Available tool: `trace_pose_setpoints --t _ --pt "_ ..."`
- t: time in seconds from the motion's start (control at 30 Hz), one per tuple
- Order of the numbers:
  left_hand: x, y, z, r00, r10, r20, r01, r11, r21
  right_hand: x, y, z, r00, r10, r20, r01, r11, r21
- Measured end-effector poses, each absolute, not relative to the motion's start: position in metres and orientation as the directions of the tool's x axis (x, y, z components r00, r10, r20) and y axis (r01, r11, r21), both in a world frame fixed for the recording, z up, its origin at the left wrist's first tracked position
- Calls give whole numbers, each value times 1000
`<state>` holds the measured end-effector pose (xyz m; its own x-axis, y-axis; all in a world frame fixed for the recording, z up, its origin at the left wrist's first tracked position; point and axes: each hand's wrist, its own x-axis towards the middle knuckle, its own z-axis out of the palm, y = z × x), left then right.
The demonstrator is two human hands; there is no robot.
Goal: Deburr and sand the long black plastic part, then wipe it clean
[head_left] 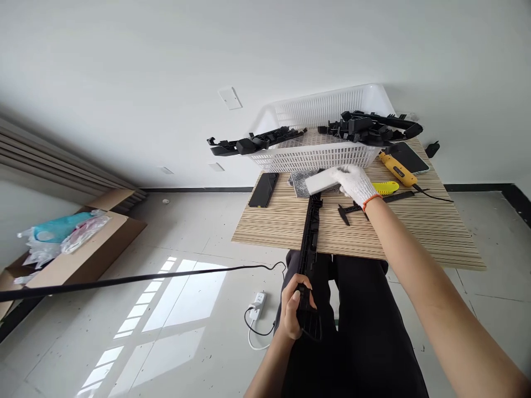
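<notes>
My bare left hand [295, 307] is wrapped round the near end of a long black plastic part [309, 232]. That part slopes from my lap up over the table's front edge. My right hand [354, 182], in a white knit glove with an orange cuff, grips a white rectangular block [322, 181]. The block is over the far end of the black part; whether they touch I cannot tell. Beneath the block lies a grey speckled piece [299, 183], partly covered. A black caliper [346, 210] lies by my right wrist, partly hidden by the arm.
A white plastic basket [307, 157] holding black plastic parts [365, 127] stands at the table's back. Around it lie a phone [264, 189], a yellow corded tool [398, 168], a yellow-handled item [385, 188] and a dark tablet [409, 157]. A power strip [258, 305] and cable are on the floor.
</notes>
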<state>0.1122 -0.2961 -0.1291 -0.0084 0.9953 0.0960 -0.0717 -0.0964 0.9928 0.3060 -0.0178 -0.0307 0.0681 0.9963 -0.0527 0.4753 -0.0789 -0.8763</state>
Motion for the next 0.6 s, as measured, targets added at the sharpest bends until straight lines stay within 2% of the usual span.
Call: trace_pose_setpoints --t 0.07,0.1,0.23,0.3,0.37,0.47,0.53,0.6 --pt "112 -296 -129 -12 995 94 -71 -95 993 306 -19 -31 -8 995 -97 496 -80 -864" --pt "112 -296 -129 -12 996 91 -72 -92 993 306 -19 -32 20 997 -72 531 -71 -844" --pt "112 -297 -128 -5 996 91 -80 -91 993 305 -15 -31 228 963 142 651 -43 -758" --pt "113 -297 -128 -5 995 99 -80 -99 992 306 -14 -31 266 945 191 646 -28 -763" --pt "113 -297 -127 -3 994 106 -79 -106 991 306 -14 -31 247 957 150 562 -15 -827" --pt "113 -296 -127 -1 994 105 -73 -105 992 304 -17 -32 77 997 -20 434 -52 -899" --pt "113 -297 -127 -3 995 97 -71 -97 993 302 -19 -31 24 998 -61 503 -65 -862" --pt "113 -297 -127 -6 996 92 -74 -92 993 301 -19 -30 111 994 5 605 -63 -794"
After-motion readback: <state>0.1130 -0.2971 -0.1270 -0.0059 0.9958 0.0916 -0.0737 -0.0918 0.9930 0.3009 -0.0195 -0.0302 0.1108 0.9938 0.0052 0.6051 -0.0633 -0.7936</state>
